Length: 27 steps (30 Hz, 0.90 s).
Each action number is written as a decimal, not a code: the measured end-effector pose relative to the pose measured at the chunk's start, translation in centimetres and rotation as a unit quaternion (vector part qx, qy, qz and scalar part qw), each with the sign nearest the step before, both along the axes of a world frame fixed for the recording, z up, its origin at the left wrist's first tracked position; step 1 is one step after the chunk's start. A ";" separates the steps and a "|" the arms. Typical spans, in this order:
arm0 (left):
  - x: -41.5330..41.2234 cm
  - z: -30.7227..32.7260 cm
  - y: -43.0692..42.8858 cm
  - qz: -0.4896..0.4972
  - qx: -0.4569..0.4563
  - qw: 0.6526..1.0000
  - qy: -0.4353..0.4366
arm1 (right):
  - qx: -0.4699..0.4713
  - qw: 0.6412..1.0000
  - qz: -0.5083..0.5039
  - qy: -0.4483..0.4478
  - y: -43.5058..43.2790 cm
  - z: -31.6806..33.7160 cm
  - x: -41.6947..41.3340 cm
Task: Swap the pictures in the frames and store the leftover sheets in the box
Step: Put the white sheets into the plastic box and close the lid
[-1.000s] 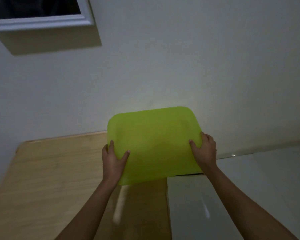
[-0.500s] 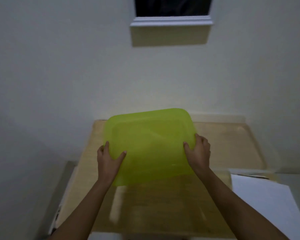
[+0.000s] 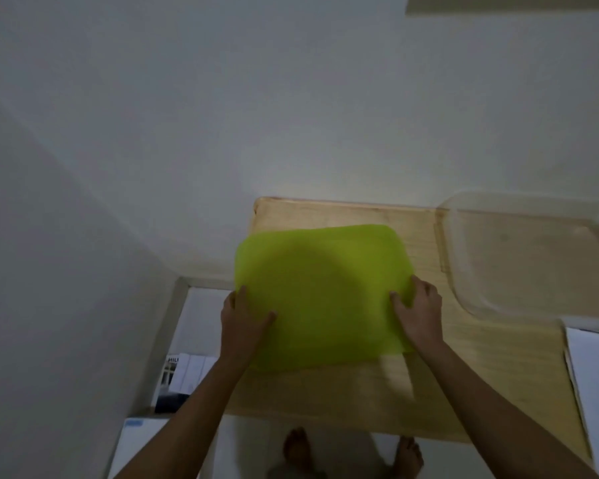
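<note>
Lime-green box lid (image 3: 320,292) sits tilted over the left part of the wooden surface (image 3: 481,375), gripped at both side edges: left hand (image 3: 244,324) and right hand (image 3: 419,316) each have a thumb on top and fingers wrapped round the rim, probably to set it aside flat. Far right, the clear box (image 3: 519,264) stands open, with nothing visible inside. White sheets (image 3: 592,368) lie near right, outside it and not yet stored.
</note>
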State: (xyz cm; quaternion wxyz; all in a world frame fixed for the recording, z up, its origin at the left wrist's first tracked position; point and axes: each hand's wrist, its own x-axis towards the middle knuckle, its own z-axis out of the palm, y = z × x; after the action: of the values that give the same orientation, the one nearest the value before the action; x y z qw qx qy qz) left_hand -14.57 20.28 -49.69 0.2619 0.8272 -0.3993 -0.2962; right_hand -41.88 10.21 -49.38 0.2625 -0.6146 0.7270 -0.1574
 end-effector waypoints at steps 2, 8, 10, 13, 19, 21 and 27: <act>-0.3 -0.4 0.0 -0.002 0.003 1.000 0.008 | 0.007 1.000 0.005 0.006 0.4 -0.3 -0.5; -1.3 -0.6 0.1 -0.024 0.018 0.999 -0.013 | 0.024 0.999 0.035 0.012 1.1 -0.2 -1.5; -1.9 -0.3 0.0 -0.026 0.006 0.999 -0.033 | 0.025 0.999 0.046 0.002 1.4 0.2 -2.2; -4.3 0.9 -1.0 -0.050 -0.044 0.995 -0.069 | 0.011 0.998 0.056 -0.041 2.2 1.5 -4.3; -15.5 2.0 -4.0 -0.168 -0.115 0.978 -0.043 | -0.030 0.997 0.021 -0.063 5.6 3.8 -13.7; -20.7 2.3 -4.3 -0.214 -0.099 0.972 -0.006 | -0.040 0.997 -0.005 -0.060 7.2 4.0 -18.2; -36.4 0.9 -4.4 -0.376 -0.028 0.925 0.054 | -0.047 0.989 -0.130 -0.044 10.8 3.3 -33.1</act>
State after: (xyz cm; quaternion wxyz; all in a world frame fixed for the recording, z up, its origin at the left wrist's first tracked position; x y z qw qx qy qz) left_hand -50.97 15.91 -48.80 0.1752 0.5912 -0.6745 -0.4060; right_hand -74.95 21.04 -46.11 0.2427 -0.5186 0.7803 -0.2514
